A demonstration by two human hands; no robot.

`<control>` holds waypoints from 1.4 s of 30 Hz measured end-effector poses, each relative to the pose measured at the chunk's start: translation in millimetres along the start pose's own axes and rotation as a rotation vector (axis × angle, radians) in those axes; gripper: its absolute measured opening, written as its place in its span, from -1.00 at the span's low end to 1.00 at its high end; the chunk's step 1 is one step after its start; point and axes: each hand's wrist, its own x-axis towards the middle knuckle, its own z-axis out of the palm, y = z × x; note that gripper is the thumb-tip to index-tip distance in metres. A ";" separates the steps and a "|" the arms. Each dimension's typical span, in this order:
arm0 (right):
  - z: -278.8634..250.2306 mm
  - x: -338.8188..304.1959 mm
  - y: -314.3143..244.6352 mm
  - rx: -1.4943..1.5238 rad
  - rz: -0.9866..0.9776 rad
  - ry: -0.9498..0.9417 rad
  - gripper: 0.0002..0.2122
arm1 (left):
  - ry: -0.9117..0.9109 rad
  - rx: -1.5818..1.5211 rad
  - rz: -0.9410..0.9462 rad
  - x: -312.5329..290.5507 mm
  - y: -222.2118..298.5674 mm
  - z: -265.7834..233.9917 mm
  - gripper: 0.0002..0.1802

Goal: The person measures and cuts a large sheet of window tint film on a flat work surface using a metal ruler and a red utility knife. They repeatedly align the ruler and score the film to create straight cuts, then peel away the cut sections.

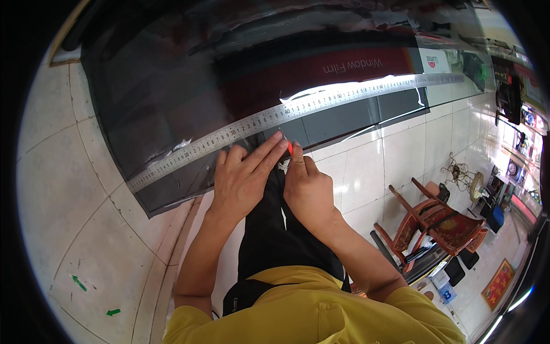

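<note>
A long steel ruler (252,122) lies slantwise across a sheet of dark window film (172,97). My left hand (243,175) rests on the film's near strip, just below the ruler's middle, with its index and middle fingers stretched out and the others bent. Close by on the right, my right hand (306,183) is closed around a slim orange-red cutter knife (290,148). The knife's tip points up toward the ruler's near edge, beside my left fingertips. My fingers hide most of the knife.
Under the film a dark red printed panel (309,69) shows through. Pale floor tiles (63,189) spread to the left, with small green arrow stickers (113,312). At the right stand a wooden armchair (435,221), a wiry metal stand (458,172) and a red-and-gold panel (498,284).
</note>
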 end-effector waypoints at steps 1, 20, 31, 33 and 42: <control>-0.1 0.1 -0.1 -0.003 -0.003 0.000 -0.58 | 0.003 -0.003 0.000 0.3 0.0 0.0 -0.35; -41.3 0.6 8.9 0.126 -0.053 0.001 -0.63 | 0.062 -0.192 -0.096 4.8 -5.3 -24.5 -0.44; -139.3 144.3 143.4 0.041 -0.335 -0.044 -0.61 | -0.129 0.100 -0.533 -7.3 -55.9 -118.6 -0.43; -142.5 155.5 155.2 0.023 -0.311 -0.165 -0.56 | -0.150 0.082 -0.556 -5.6 -56.2 -121.5 -0.46; -150.3 178.6 168.0 -0.225 -0.494 -0.239 -0.69 | -0.238 0.037 -0.513 3.1 -71.7 -118.3 -0.51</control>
